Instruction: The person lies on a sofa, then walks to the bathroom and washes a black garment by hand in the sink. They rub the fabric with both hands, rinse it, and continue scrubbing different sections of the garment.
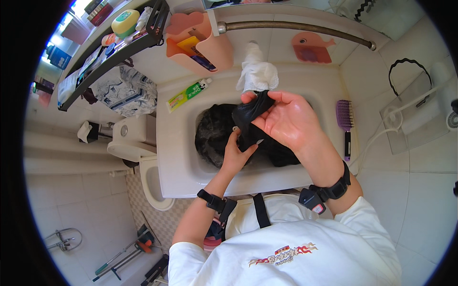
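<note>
A wet black garment [214, 136] lies bunched in the white washbasin [179, 148], partly in water; its exact kind is hidden by the folds. My right hand [288, 119], palm turned up and wet, grips a raised fold of it above the basin's middle. Lower down and to the left, my left hand [234, 155] pinches the same black cloth between thumb and fingers. Some of the left fingers are hidden behind the fabric. Just beyond both hands, a white cloth [257, 71] is draped over what looks like the faucet.
A green toothpaste tube [188, 94] lies on the basin's left rim, a purple hairbrush [344, 126] on its right. Above are a pink wall holder [202, 45], a metal rail [296, 25] and a crowded shelf [112, 52]. The toilet [155, 183] stands to the left.
</note>
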A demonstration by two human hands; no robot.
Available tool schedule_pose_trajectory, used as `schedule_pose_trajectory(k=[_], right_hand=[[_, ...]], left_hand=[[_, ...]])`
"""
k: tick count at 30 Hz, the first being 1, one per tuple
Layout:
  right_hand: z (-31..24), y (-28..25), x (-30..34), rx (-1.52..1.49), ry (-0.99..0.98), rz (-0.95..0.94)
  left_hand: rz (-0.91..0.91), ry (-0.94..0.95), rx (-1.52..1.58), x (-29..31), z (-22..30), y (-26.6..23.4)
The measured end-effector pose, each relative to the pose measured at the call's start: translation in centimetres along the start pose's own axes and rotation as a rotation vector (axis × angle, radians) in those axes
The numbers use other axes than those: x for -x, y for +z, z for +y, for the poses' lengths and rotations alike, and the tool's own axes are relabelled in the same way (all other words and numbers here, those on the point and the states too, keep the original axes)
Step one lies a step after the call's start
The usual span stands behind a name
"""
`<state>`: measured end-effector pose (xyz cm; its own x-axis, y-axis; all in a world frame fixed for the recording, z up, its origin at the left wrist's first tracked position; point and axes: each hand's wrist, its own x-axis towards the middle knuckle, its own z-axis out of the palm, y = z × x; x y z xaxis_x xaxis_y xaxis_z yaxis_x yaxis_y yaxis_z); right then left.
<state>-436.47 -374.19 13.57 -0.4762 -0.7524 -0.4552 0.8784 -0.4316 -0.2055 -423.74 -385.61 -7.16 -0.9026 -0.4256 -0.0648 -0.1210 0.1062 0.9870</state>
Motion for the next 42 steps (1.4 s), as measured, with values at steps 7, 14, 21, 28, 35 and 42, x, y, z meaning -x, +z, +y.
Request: schedule_pose_trajectory(k=[7, 14, 21, 28, 35, 42], right_hand=[[-0.1, 0.6, -0.1, 0.051, -0.014, -0.101], [0.9, -8.3, -3.1, 0.943, -0.136, 0.130], [6.7, -13.8, -7.7, 2.003, -0.563, 0.302], [11.1, -18.8, -15.1, 1.480, -0.624, -0.062], [-0.5, -14.9, -4.9, 1.165, -0.557, -0.033], [-6.3, -11.2, 1.5, 1.413, -0.881, 0.109]], left_hand=[[0.089, -0.268, 0.592, -0.2, 1.9, -1.0], [0.133, -0.107, 0.892, -1.7, 9.8, -7.7], [-0.050, 0.034, 0.971, -2.6, 23.1, -11.4], [-0.323, 0.331, 0.839, -2.1, 34.3, -16.4], [-0.418, 0.341, 0.690, -1.7, 32.6, -20.7], [0.061, -0.143, 0.840, -4.2, 17.2, -16.8]])
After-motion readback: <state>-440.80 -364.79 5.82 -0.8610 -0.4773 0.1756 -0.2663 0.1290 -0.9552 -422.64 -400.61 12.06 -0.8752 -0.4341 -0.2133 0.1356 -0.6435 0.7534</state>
